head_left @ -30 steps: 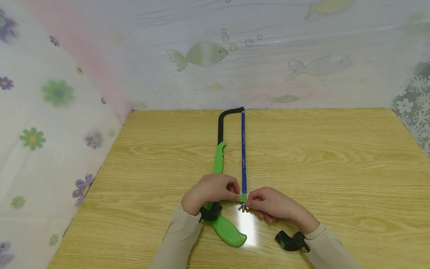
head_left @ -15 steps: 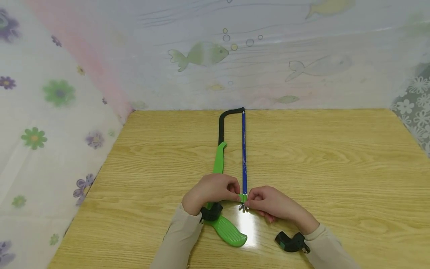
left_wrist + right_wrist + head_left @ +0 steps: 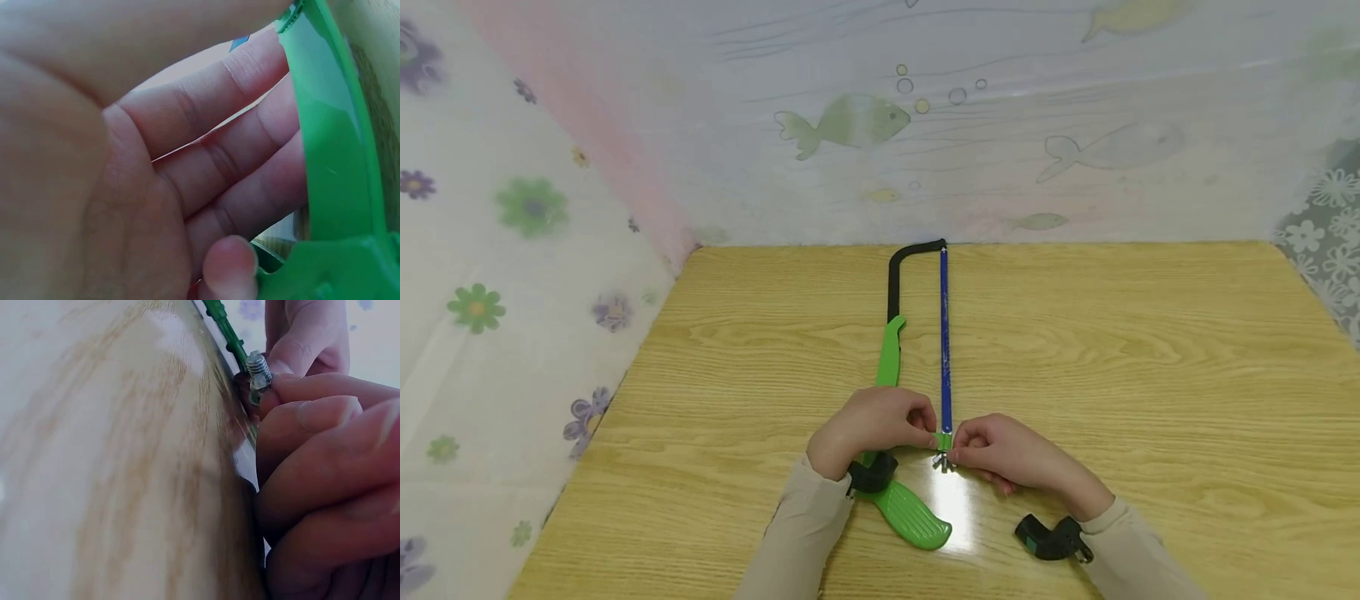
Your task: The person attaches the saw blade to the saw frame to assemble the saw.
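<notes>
A hacksaw lies flat on the table, its green and black frame [image 3: 889,354] on the left and its blue blade [image 3: 946,342] on the right. My left hand [image 3: 872,425] reaches over the frame and holds the green blade mount at the blade's near end. In the left wrist view its fingers reach to the green frame [image 3: 334,156]. From the other side, my right hand [image 3: 1011,450] pinches the silver wing nut [image 3: 943,463] just below that mount. A threaded bolt end [image 3: 257,364] pokes out beside the fingertips in the right wrist view. The left forearm partly covers the handle [image 3: 913,517].
The wood-grain table [image 3: 1112,333] stretches to both sides of the saw. A patterned curtain [image 3: 1000,167] hangs along the back edge, close to the saw's black far end, and another on the left. Black wrist cameras sit on both wrists.
</notes>
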Motion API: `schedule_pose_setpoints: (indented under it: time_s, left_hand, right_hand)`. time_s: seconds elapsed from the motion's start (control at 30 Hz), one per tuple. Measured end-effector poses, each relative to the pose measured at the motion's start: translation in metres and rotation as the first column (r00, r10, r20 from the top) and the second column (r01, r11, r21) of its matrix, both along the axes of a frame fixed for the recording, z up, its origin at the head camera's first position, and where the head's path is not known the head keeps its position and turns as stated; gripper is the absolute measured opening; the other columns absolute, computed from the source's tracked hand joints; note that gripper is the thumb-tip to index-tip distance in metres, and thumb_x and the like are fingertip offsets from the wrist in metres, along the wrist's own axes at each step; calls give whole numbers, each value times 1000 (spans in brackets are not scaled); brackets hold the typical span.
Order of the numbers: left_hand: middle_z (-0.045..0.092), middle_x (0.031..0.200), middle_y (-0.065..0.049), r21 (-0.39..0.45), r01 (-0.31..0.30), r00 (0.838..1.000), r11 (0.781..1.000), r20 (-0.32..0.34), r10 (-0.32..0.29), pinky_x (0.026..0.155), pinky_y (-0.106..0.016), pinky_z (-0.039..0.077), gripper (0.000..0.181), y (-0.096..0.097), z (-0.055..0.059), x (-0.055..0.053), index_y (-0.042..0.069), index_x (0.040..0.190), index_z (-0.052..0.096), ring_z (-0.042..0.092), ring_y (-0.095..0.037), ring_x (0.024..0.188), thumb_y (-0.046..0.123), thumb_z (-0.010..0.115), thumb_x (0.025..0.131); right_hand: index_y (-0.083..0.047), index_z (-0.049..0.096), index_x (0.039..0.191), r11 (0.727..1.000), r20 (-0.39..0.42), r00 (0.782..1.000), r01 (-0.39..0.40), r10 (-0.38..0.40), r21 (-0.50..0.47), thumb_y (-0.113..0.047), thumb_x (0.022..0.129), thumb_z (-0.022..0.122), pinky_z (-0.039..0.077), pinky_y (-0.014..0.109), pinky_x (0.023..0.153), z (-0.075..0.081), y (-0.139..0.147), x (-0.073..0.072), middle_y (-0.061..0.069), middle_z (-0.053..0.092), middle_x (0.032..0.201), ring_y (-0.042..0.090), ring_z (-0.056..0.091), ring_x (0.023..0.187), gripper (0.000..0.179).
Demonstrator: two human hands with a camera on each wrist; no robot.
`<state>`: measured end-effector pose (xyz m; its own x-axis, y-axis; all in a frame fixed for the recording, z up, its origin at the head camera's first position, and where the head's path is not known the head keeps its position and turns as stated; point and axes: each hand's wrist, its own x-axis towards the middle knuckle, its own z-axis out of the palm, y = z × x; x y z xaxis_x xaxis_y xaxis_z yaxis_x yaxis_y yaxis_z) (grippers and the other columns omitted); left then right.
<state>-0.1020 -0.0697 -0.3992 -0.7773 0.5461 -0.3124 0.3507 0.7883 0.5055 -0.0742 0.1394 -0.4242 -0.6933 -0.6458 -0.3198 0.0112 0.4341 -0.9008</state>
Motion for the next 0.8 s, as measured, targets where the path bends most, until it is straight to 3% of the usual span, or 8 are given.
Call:
schedule_pose_setpoints:
  time_s: [0.8]
  left_hand:
    - [54, 67, 17, -7, 4, 1000, 1000, 10, -4, 58, -24, 38, 11, 0, -1, -1, 33, 75, 59, 49, -3, 60, 40, 67, 75]
  right_hand:
    - [-9, 58, 70, 997, 0, 999, 40, -40, 68, -41, 85, 56, 36, 25, 33, -1, -3, 2, -2, 43, 47, 8, 37, 30, 35]
